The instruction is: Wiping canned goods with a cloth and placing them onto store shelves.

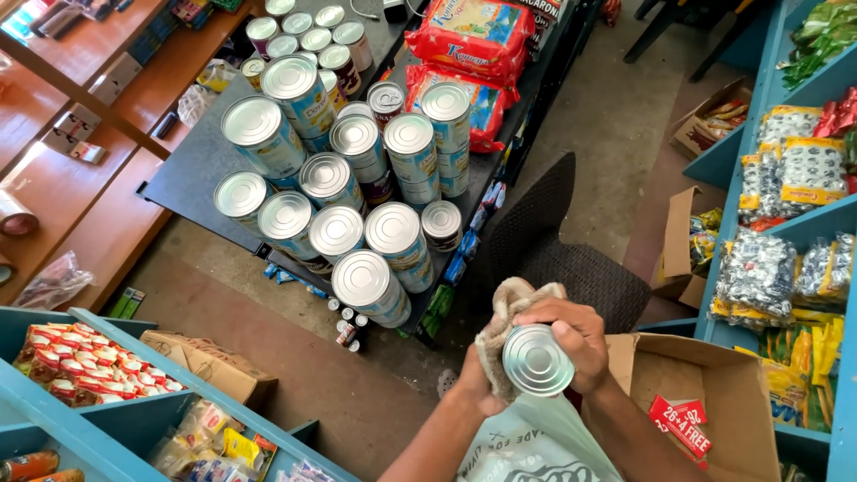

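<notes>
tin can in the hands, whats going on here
A person holds a small silver tin can with both bare hands. The right hand grips the can's side from above, while the left hand presses a beige cloth against its other side. Ahead, many more cans stand stacked on a dark table. An open cardboard box sits to the right, beside blue shelves stocked with packets.

Tins (357,178) crowd the dark worktop (192,170) (stacked edge to edge); bare floor (268,339) lies open between it, the chair (553,241) and blue shelves (89,419).
</notes>
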